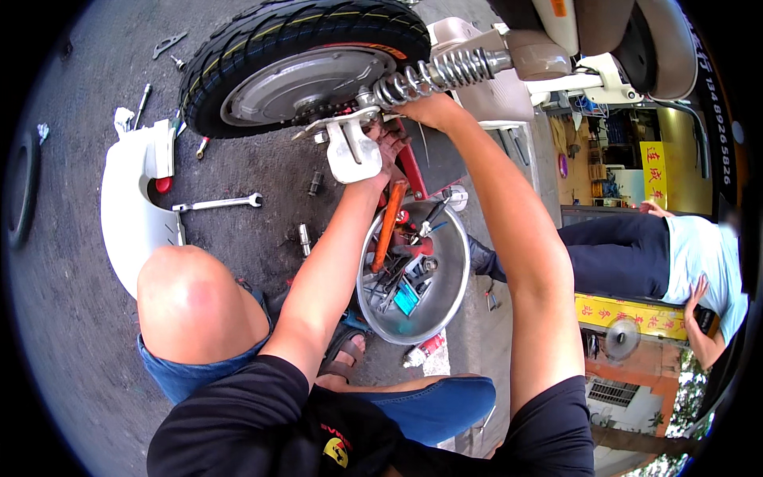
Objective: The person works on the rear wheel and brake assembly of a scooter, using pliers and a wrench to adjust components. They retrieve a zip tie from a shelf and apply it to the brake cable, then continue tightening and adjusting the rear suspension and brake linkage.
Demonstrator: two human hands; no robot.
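Both my arms reach up to the wheel of a scooter, with its black tyre (203, 87) and grey hub (278, 83). My left hand (387, 147) is beside a white metal bracket (355, 155) below the axle, its fingers partly hidden in shadow. Behind the lower end of a chrome coil-spring shock absorber (441, 74) lies my right hand (425, 110), its fingertips out of sight. A red metal piece (409, 168) stands close to my left hand. What either hand grips, if anything, cannot be made out.
A metal basin (459, 294) of tools, with an orange handle (388, 226), sits below my hands. Left of it lie a wrench (218, 203), sockets (304, 238) and a white body panel (119, 207). A spray can (425, 350) lies by the basin. Another person (636, 250) stands at right.
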